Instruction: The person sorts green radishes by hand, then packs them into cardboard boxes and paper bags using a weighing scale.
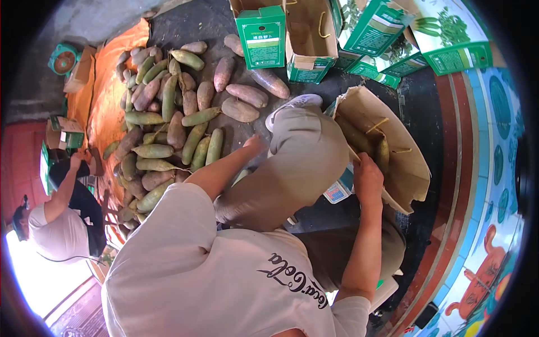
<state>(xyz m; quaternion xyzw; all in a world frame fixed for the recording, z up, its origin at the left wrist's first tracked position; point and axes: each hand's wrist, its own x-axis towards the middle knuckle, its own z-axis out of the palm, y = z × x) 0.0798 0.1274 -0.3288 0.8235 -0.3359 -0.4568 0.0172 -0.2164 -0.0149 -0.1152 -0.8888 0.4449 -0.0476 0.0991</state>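
My right hand point(368, 173) is closed on the near edge of an open cardboard box point(405, 168), which leans beside my leg. Inside the box lie long green radishes point(383, 154), partly in shadow. Low beside my knee, my left hand point(256, 145) is blurred and partly hidden by the trouser leg; its fingers cannot be made out. Nearest to it are a brownish-pink radish point(240, 110) and a green radish point(214, 147) on the dark floor. Below the box, a scale's display panel point(337, 192) shows partly.
A large pile of green and reddish radishes point(168, 135) spreads to the left, beside an orange sheet point(106, 101). Green printed cartons point(261, 42) stand at the back. Another person point(62, 224) works at the far left. A tiled, painted wall point(499, 168) borders the right.
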